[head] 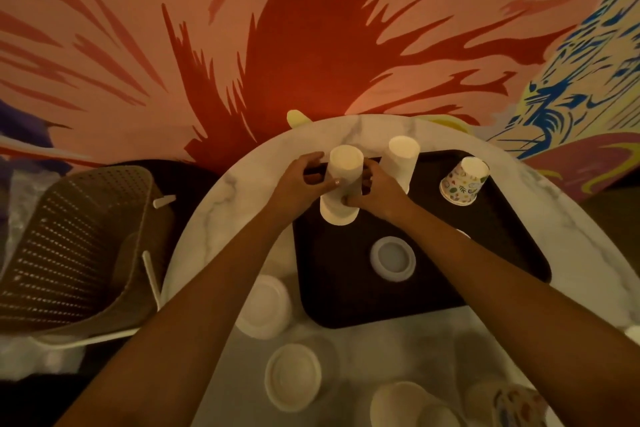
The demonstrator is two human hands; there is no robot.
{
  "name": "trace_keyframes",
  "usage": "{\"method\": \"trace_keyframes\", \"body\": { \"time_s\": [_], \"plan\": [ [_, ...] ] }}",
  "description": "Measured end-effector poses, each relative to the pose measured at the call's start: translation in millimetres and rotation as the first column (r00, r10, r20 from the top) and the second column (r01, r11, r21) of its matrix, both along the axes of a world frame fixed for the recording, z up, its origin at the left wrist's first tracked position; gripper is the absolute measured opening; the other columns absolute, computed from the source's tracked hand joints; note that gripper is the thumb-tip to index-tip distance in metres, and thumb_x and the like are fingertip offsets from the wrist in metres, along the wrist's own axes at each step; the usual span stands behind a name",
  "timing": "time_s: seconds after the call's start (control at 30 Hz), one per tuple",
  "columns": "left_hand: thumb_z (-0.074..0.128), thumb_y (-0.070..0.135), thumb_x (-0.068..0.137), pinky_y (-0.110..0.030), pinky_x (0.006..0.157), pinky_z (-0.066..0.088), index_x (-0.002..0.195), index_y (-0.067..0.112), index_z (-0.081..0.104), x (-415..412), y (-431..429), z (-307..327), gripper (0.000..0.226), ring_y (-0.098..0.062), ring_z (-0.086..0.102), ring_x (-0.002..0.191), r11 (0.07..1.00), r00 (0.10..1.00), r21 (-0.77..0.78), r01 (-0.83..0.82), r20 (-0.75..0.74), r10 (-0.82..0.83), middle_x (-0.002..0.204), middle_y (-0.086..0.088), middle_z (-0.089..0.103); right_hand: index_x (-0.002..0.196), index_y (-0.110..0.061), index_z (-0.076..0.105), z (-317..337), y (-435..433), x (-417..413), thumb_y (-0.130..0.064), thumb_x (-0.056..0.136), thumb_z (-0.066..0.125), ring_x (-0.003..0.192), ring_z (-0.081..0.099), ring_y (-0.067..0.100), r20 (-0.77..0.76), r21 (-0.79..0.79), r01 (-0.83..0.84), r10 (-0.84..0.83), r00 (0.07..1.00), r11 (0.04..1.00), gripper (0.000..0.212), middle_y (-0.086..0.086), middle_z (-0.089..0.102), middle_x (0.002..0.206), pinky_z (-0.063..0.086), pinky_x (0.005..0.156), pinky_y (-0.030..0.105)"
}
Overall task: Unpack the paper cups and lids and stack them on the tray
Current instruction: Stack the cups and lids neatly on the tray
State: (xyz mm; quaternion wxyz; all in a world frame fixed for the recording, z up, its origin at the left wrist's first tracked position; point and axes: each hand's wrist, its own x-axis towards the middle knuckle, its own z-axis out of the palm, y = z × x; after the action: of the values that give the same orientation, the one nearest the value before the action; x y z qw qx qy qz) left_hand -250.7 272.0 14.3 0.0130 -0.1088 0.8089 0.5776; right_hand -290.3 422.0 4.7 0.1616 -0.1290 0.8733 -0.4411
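The cup stack (341,184) that I hold looks like plain white paper, matt. The tray (433,298) is dark and matt. The table (214,218) has a smooth marble look, with grey veins. The lid (393,258) seems cloudy, slightly glossy plastic.
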Motion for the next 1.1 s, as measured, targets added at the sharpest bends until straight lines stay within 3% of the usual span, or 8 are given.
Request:
{"method": "trace_keyframes", "body": {
  "time_s": [0.13,0.33,0.57,0.7,0.83,0.93,1.1],
  "plan": [
    [0.065,0.02,0.084,-0.026,0.09,0.042,0.132,0.016,0.043,37,3,19,0.053,-0.018,0.052,0.116,1.0,1.0,-0.001,0.007,-0.001,-0.007,0.133,-0.003,0.049,0.141,-0.009,0.027,26,17,18,-0.015,0.078,0.071,0.125,0.044,0.025,-0.051,0.038,0.005,-0.003,0.999,0.999,0.077,0.01,0.042,0.138,0.038,0.096,0.029],
    [0.065,0.019,0.084,-0.026,0.091,0.044,0.126,0.022,0.048,121,22,25,0.045,-0.012,0.053,0.111,0.996,0.993,-0.009,0.086,0.08,-0.085,0.12,0.009,0.05,0.138,-0.015,0.033,69,56,81,-0.016,0.085,0.063,0.107,0.052,0.016,-0.046,0.002,-0.047,0.047,0.998,0.999,0.061,0.008,0.049,0.13,0.042,0.085,0.025],
    [0.066,0.031,0.078,-0.008,0.078,0.042,0.112,0.038,0.053,207,50,12,0.037,0.002,0.054,0.105,0.978,0.971,0.092,0.19,0.133,-0.201,0.114,0.024,0.053,0.131,-0.017,0.042,79,103,172,-0.005,0.085,0.06,0.108,0.054,0.016,0.02,-0.052,-0.148,0.149,0.989,0.988,0.05,-0.001,0.05,0.115,0.046,0.087,0.024],
    [0.067,0.047,0.061,-0.011,0.084,0.041,0.107,0.047,0.054,234,67,8,0.047,0.003,0.053,0.108,0.965,0.949,0.1,0.242,0.184,-0.257,0.116,0.022,0.054,0.135,-0.017,0.037,72,125,208,0.007,0.083,0.055,0.117,0.049,0.014,0.112,-0.071,-0.211,0.218,0.97,0.975,0.059,0.005,0.049,0.127,0.04,0.092,0.02],
    [0.072,0.044,0.058,-0.023,0.096,0.041,0.11,0.043,0.055,246,86,5,0.054,-0.003,0.051,0.115,0.961,0.944,0.109,0.254,0.187,-0.271,0.124,0.016,0.054,0.145,-0.023,0.019,48,141,240,-0.004,0.077,0.069,0.132,0.037,0.017,0.172,0.046,-0.297,0.285,0.943,0.954,0.086,0.002,0.035,0.146,0.036,0.106,0.028],
    [0.076,0.035,0.066,-0.017,0.09,0.042,0.108,0.046,0.05,249,99,2,0.05,-0.006,0.051,0.113,0.965,0.95,0.076,0.249,0.176,-0.259,0.123,0.016,0.052,0.143,-0.022,0.022,23,140,259,-0.015,0.075,0.074,0.135,0.034,0.017,0.17,0.031,-0.232,0.223,0.96,0.972,0.086,-0.002,0.034,0.147,0.031,0.109,0.032],
    [0.075,0.023,0.073,-0.015,0.082,0.045,0.112,0.04,0.048,251,111,-4,0.051,-0.009,0.053,0.11,0.975,0.964,0.077,0.206,0.154,-0.216,0.118,0.016,0.053,0.135,-0.019,0.034,-4,129,267,-0.013,0.071,0.077,0.13,0.04,0.016,0.108,-0.085,-0.089,0.098,0.989,0.992,0.077,0.0,0.043,0.139,0.031,0.102,0.023]
  ]
}}
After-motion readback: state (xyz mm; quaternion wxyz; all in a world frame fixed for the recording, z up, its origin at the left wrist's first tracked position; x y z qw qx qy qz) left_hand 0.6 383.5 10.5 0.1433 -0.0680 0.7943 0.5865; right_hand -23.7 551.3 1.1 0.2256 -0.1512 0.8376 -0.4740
